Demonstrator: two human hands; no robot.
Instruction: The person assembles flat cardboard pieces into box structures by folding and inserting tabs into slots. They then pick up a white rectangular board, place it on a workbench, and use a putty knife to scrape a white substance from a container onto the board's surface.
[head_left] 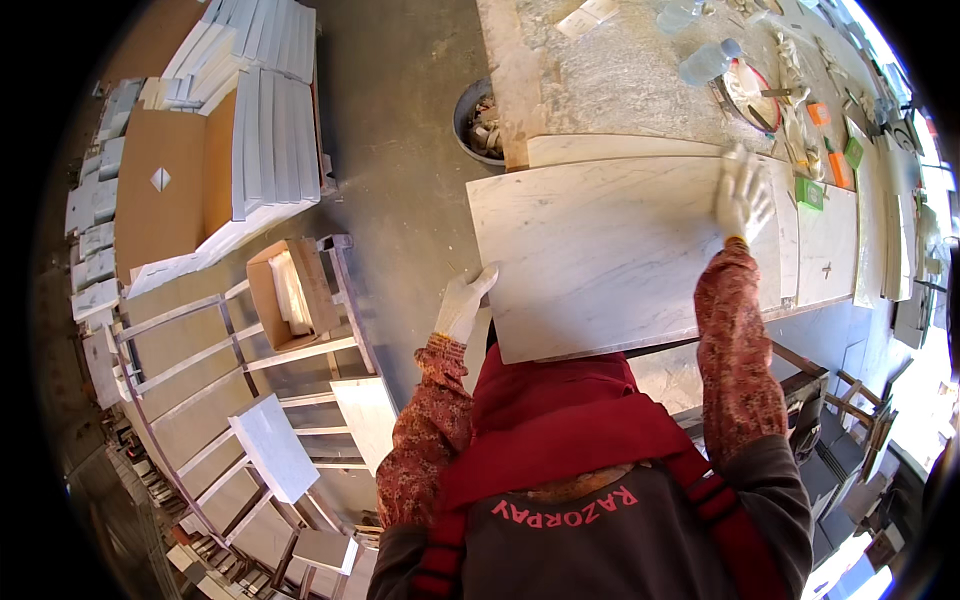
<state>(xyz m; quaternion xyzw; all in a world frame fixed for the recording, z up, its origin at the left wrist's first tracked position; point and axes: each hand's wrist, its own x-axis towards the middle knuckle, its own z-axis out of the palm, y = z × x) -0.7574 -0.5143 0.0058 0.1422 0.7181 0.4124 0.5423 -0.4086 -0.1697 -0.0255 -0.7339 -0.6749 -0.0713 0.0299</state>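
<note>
A large white marble slab (610, 240) with grey veins lies on the workbench in front of me, its left end jutting past the bench edge. My left hand (463, 303), in a white glove, grips the slab's left edge; the thumb shows at the rim and the other fingers are partly hidden. On the slab's right part, my right hand (744, 195), gloved too, rests with its fingers spread. More pale slabs lie around this one, such as the panel (828, 245) at the right with a small dark cross mark.
Past the slab are a plastic bottle (710, 62), a round bowl (750, 95) with a tool across it, and a green box (809, 193). A bucket of scraps (480, 122) stands by the bench. Leftward are a wooden rack (300, 355), an open carton (295, 293) and stacked white boxes (270, 140).
</note>
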